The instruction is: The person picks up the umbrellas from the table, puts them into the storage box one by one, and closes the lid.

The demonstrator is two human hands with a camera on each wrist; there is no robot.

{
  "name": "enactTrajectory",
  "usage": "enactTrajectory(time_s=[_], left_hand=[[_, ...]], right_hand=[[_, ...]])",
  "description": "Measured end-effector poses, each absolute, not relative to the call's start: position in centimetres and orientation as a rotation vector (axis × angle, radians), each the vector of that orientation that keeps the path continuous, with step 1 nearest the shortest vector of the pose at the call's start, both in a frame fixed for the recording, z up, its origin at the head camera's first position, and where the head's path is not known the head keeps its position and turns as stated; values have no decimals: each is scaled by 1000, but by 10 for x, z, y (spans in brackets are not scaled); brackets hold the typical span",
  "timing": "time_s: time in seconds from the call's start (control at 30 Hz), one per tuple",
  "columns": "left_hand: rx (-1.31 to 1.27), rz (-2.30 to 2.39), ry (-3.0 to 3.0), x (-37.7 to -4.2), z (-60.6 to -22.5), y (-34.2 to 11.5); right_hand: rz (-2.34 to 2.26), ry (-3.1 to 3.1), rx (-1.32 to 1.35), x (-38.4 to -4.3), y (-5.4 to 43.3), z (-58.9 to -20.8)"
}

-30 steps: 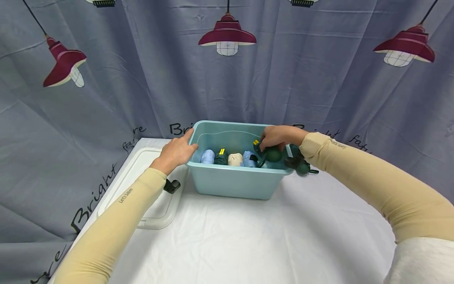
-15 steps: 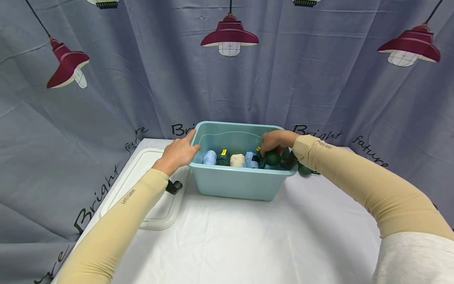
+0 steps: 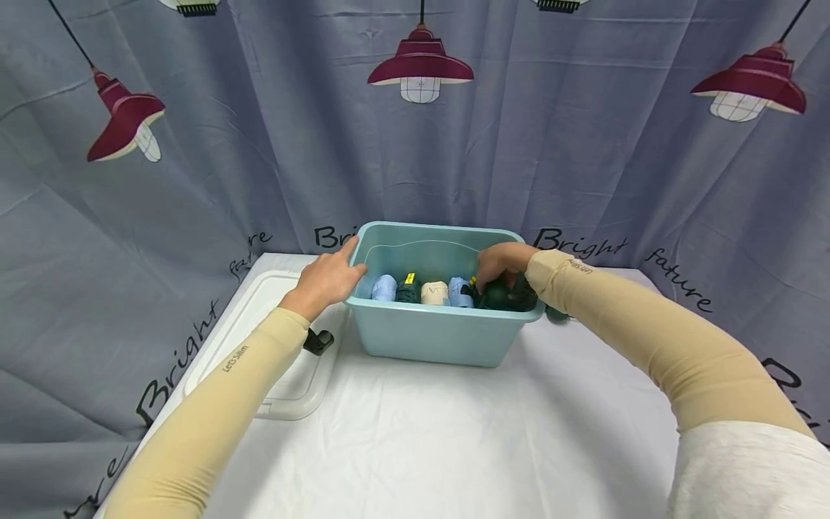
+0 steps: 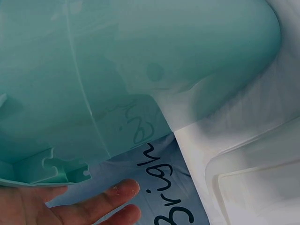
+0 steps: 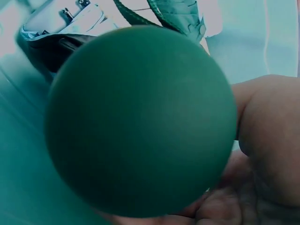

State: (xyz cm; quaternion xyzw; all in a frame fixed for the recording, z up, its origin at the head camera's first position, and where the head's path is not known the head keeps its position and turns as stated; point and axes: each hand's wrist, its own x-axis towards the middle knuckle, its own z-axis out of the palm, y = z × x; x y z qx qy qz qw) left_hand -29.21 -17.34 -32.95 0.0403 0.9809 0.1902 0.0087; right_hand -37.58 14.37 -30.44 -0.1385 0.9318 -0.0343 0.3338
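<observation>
A light teal plastic bin [image 3: 428,331] stands at the back of the table. In it, side by side, lie a light blue roll [image 3: 384,287], a dark green one [image 3: 408,291] with a yellow tag, a cream one [image 3: 434,293] and another light blue one [image 3: 461,292]; they look like folded umbrellas. My right hand [image 3: 502,261] reaches into the bin's right end and grips a dark green folded umbrella [image 3: 498,294]; its round end [image 5: 140,122] fills the right wrist view. My left hand [image 3: 327,280] rests at the left rim, fingers [image 4: 115,192] mostly straight.
A whitish lid [image 3: 292,393] lies on the white-covered table [image 3: 428,440], left of the bin and partly under my left arm. Another dark green rounded thing [image 3: 556,316] sits outside the bin's right end, mostly hidden by my right sleeve. A grey-blue curtain [image 3: 551,144] hangs behind.
My right hand has moved slightly left and lower into the bin, taking the dark green umbrella down with it. The left hand stays at the rim; the view has shifted slightly.
</observation>
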Motion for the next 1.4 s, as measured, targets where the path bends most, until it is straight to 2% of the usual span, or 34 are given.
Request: enactTrajectory(time_s=[0.53,0.97,1.4], left_hand=[[129,592,3073,-291,-329,-173],[122,589,3068,-291,-329,-173],[121,586,3064,-291,-329,-172]], right_hand=[[-44,2357,-385,-375,143,-300],[-275,2307,-471,-370,146,-286],[-577,2347,-533,-358,178,-259]])
